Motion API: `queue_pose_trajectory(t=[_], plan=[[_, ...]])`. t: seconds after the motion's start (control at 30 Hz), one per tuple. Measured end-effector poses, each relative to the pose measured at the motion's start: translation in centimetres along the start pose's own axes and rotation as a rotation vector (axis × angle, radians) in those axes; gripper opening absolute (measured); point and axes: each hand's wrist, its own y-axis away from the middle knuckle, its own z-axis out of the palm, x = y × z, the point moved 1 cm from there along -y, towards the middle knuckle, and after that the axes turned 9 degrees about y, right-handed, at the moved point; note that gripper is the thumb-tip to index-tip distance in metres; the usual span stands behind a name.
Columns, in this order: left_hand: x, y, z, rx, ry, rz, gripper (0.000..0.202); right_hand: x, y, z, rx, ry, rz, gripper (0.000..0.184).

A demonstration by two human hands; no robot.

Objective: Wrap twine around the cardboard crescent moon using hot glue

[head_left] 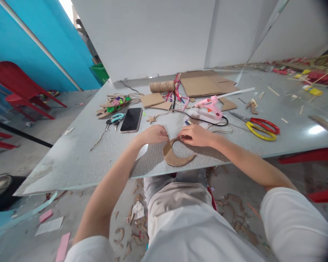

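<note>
A crescent-shaped cardboard piece [172, 157] lies near the table's front edge, with a cord-like border along its outline. My right hand [196, 135] is closed on the crescent's upper tip, thumb and fingers pinched together. Just left of that tip is my left hand [153, 134], its fingers curled and pressed together; whatever they may hold is too small to make out. Beyond my hands, a pink hot glue gun [210, 106] rests on the table with its black cable curving toward my right hand. A thin twine strand runs across the table behind my hands.
Behind my left hand are a phone [131, 120], blue-handled cutters [117, 117] and a twine roll [162, 86]. Scissors [262, 128] with red and yellow handles lie to the right. Cardboard sheets [200, 85] sit at the back, before a grey panel [153, 40].
</note>
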Motion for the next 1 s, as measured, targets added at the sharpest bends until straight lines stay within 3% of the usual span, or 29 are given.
queue_pose_trajectory(t=[0.5, 1.0], plan=[[0.5, -0.2, 0.9, 0.058, -0.035, 0.091, 0.011, 0.0, -0.2, 0.5, 0.012, -0.009, 0.052, 0.014], [0.6, -0.2, 1.1, 0.060, -0.120, 0.082, 0.012, -0.2, -0.5, 0.6, 0.016, 0.022, 0.006, 0.011]])
